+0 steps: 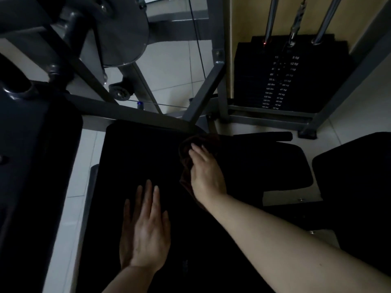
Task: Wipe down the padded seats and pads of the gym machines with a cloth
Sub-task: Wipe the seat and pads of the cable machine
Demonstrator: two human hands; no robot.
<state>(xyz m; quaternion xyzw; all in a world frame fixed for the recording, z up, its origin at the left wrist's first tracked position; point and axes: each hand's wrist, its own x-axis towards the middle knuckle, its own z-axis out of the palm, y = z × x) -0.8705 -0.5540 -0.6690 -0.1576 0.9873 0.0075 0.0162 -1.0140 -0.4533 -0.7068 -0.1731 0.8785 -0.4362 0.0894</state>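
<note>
A large black padded seat (135,157) fills the middle of the head view. On its far right part lies a dark brownish cloth (186,166), bunched under my right hand (206,172). That hand presses flat on the cloth, fingers straight and pointing toward the seat's far edge. My left hand (146,229) rests flat on the seat's near middle, fingers straight and spread, holding nothing. A second black pad (281,163) lies just right of the cloth, and another black pad (355,176) sits at the far right.
Grey steel frame bars (203,89) cross behind the seat. A black weight stack (281,81) with chrome guide rods (270,20) stands at the back right. A round grey cam plate (124,32) hangs at the upper left. The floor has pale tiles (173,68).
</note>
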